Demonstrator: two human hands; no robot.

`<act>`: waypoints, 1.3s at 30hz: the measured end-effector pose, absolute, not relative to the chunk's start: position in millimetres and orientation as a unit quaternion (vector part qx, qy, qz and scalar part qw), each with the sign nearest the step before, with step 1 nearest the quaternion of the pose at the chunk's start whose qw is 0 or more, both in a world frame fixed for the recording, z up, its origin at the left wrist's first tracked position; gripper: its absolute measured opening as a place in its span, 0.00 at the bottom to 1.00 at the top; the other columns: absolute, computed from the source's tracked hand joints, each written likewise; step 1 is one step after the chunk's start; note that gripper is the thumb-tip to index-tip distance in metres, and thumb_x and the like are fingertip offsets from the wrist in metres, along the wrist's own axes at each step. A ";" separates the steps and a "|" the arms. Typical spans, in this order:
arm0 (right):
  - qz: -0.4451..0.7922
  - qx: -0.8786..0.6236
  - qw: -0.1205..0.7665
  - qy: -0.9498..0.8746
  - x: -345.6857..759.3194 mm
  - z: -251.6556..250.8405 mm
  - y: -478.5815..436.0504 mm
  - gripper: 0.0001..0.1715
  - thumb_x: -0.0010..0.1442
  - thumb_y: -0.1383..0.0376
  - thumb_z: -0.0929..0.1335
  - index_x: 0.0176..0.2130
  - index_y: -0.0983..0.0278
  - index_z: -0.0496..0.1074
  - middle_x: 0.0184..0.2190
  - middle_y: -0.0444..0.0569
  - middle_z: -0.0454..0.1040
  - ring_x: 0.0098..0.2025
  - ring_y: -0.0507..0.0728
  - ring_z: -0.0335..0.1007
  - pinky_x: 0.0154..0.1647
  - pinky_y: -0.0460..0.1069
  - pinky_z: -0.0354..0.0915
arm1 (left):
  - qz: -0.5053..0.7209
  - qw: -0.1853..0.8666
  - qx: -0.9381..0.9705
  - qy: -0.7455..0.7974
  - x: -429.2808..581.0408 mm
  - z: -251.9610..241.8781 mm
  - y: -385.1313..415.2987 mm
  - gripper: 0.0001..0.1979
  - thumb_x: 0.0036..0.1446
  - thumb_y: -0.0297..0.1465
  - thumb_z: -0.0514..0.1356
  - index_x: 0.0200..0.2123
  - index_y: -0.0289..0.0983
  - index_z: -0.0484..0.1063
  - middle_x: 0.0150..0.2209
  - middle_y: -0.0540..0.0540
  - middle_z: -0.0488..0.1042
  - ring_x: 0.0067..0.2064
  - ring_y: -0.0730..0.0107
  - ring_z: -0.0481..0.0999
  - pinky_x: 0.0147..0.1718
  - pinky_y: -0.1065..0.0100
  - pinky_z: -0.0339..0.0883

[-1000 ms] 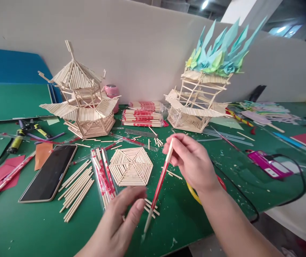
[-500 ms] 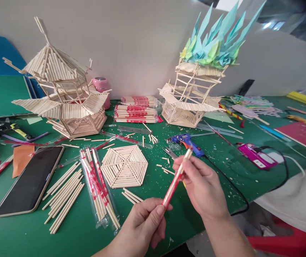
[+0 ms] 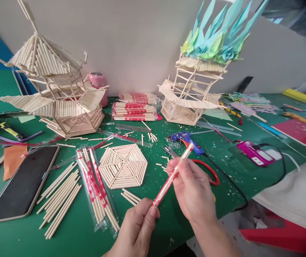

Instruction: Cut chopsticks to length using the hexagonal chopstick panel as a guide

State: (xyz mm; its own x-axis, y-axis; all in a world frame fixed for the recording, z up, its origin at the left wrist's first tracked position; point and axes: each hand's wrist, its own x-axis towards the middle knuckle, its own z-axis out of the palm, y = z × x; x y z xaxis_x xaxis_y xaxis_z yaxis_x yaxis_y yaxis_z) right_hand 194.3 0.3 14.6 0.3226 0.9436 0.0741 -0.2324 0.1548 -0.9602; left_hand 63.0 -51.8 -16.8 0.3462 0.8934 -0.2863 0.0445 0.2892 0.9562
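A pair of wooden chopsticks in a red-and-white wrapper point(image 3: 169, 181) slants between my two hands. My left hand point(image 3: 139, 223) pinches its lower end, and my right hand point(image 3: 194, 189) grips it higher up, with bare wooden tips showing above the fingers. Left of my hands lies a flat octagon-like panel of sticks point(image 3: 123, 166). Several wrapped chopsticks point(image 3: 96, 189) in clear plastic rest beside it. Loose sticks point(image 3: 59, 200) lie further left, and a few more point(image 3: 131, 196) sit just above my left hand.
A stick pagoda point(image 3: 72, 107) stands back left, another stick model point(image 3: 193, 92) with paper leaves back right. Packed chopsticks point(image 3: 134, 111) lie between them. A phone point(image 3: 21, 184) is at left. Right of centre are a blue glue gun point(image 3: 186, 141), red-handled scissors point(image 3: 214, 175) and a magenta power strip point(image 3: 255, 153).
Both hands and the wrapped chopsticks have shifted slightly left in view. More bare wood shows above my right hand, and the red scissor handle has come into sight behind it.
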 end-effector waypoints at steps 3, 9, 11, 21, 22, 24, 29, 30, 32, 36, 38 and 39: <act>0.488 -0.474 0.618 -0.394 187.8 6.8 -7.4 0.11 0.55 0.56 0.68 0.28 0.58 0.75 0.24 0.42 0.70 0.29 0.51 0.62 0.30 0.45 0.59 | 0.343 0.649 0.492 0.467 62.1 -15.6 -47.2 0.20 0.57 0.47 0.48 0.27 0.37 0.64 0.21 0.54 0.56 0.24 0.74 0.55 0.23 0.71 0.52; 0.517 -0.476 0.571 -0.425 175.3 -3.6 -22.2 0.13 0.59 0.57 0.65 0.29 0.60 0.74 0.24 0.42 0.68 0.28 0.50 0.60 0.29 0.44 0.58 | 0.359 0.644 0.502 0.453 58.6 -14.0 -41.9 0.18 0.58 0.45 0.50 0.25 0.36 0.64 0.21 0.54 0.57 0.24 0.75 0.55 0.24 0.72 0.51; 0.523 -0.477 0.562 -0.429 175.8 -2.6 -22.6 0.13 0.59 0.56 0.65 0.28 0.60 0.74 0.23 0.42 0.67 0.27 0.50 0.60 0.29 0.44 0.59 | 0.356 0.658 0.491 0.447 58.7 -13.8 -40.6 0.18 0.58 0.45 0.50 0.29 0.36 0.65 0.21 0.54 0.56 0.24 0.75 0.55 0.23 0.72 0.51; 0.492 -0.472 0.560 -0.471 207.9 9.0 -12.1 0.15 0.60 0.53 0.62 0.45 0.52 0.71 0.31 0.41 0.68 0.34 0.51 0.60 0.36 0.45 0.58 | 0.326 0.691 0.493 0.417 63.3 -13.8 -41.1 0.19 0.57 0.46 0.49 0.30 0.35 0.65 0.19 0.56 0.53 0.22 0.77 0.53 0.20 0.72 0.45; 0.467 -0.476 0.564 -0.487 212.3 11.8 -10.0 0.13 0.60 0.54 0.63 0.41 0.53 0.73 0.29 0.41 0.67 0.32 0.51 0.59 0.35 0.46 0.57 | 0.315 0.695 0.496 0.413 63.7 -12.3 -41.6 0.19 0.57 0.46 0.49 0.30 0.35 0.65 0.19 0.56 0.54 0.22 0.77 0.52 0.20 0.71 0.45; 0.428 -0.481 0.566 -0.515 218.1 17.4 -7.3 0.11 0.61 0.57 0.63 0.35 0.55 0.74 0.27 0.41 0.67 0.31 0.51 0.59 0.34 0.46 0.56 | 0.302 0.709 0.494 0.403 64.4 -7.9 -42.0 0.19 0.57 0.46 0.50 0.30 0.35 0.65 0.19 0.56 0.54 0.22 0.77 0.52 0.20 0.72 0.45; 0.428 -0.463 0.564 -0.533 214.6 24.7 -9.9 0.10 0.60 0.60 0.64 0.32 0.56 0.76 0.25 0.41 0.69 0.29 0.51 0.61 0.30 0.46 0.57 | 0.329 0.714 0.488 0.379 64.7 7.3 -38.0 0.16 0.56 0.45 0.51 0.34 0.37 0.64 0.22 0.55 0.56 0.24 0.77 0.54 0.21 0.73 0.47; 0.429 -0.460 0.573 -0.525 212.9 25.6 -10.1 0.10 0.60 0.60 0.65 0.32 0.56 0.76 0.26 0.42 0.70 0.29 0.51 0.61 0.30 0.47 0.57 | 0.330 0.703 0.500 0.384 64.2 10.4 -37.0 0.16 0.57 0.45 0.51 0.33 0.37 0.65 0.22 0.55 0.55 0.24 0.76 0.54 0.21 0.73 0.47; 0.422 -0.459 0.610 -0.488 211.5 28.9 -8.0 0.10 0.57 0.60 0.67 0.30 0.58 0.77 0.25 0.43 0.70 0.28 0.50 0.61 0.29 0.47 0.57 | 0.318 0.672 0.534 0.403 62.3 16.3 -36.1 0.17 0.58 0.44 0.49 0.31 0.37 0.66 0.21 0.55 0.53 0.24 0.76 0.53 0.21 0.72 0.47; 0.414 -0.440 0.709 -0.365 226.6 48.6 5.9 0.08 0.47 0.60 0.71 0.22 0.62 0.76 0.18 0.41 0.65 0.21 0.48 0.55 0.22 0.46 0.55 | 0.278 0.613 0.597 0.437 53.7 24.4 -40.5 0.19 0.58 0.44 0.47 0.26 0.37 0.65 0.21 0.54 0.54 0.23 0.75 0.54 0.22 0.72 0.49; 0.411 -0.426 0.750 -0.297 244.0 63.9 12.5 0.09 0.45 0.61 0.71 0.19 0.63 0.73 0.14 0.37 0.58 0.17 0.46 0.50 0.18 0.45 0.51 | 0.270 0.589 0.607 0.460 45.7 24.8 -45.7 0.19 0.57 0.45 0.48 0.24 0.38 0.66 0.20 0.53 0.58 0.23 0.73 0.57 0.23 0.72 0.52; 0.407 -0.415 0.769 -0.266 254.1 71.5 14.5 0.10 0.46 0.62 0.70 0.18 0.64 0.71 0.14 0.36 0.55 0.17 0.45 0.48 0.17 0.46 0.49 | 0.272 0.579 0.602 0.478 40.4 24.1 -48.6 0.20 0.56 0.46 0.49 0.23 0.38 0.67 0.20 0.52 0.60 0.23 0.73 0.58 0.23 0.72 0.54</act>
State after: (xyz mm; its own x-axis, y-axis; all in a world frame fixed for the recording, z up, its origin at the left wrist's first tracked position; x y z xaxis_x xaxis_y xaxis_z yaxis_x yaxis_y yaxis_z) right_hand 254.1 14.5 71.5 0.5277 0.8464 0.0717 -0.4040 0.3243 -0.8554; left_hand 40.4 -48.6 24.1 0.3962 0.8900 -0.2255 0.2608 0.1264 0.9571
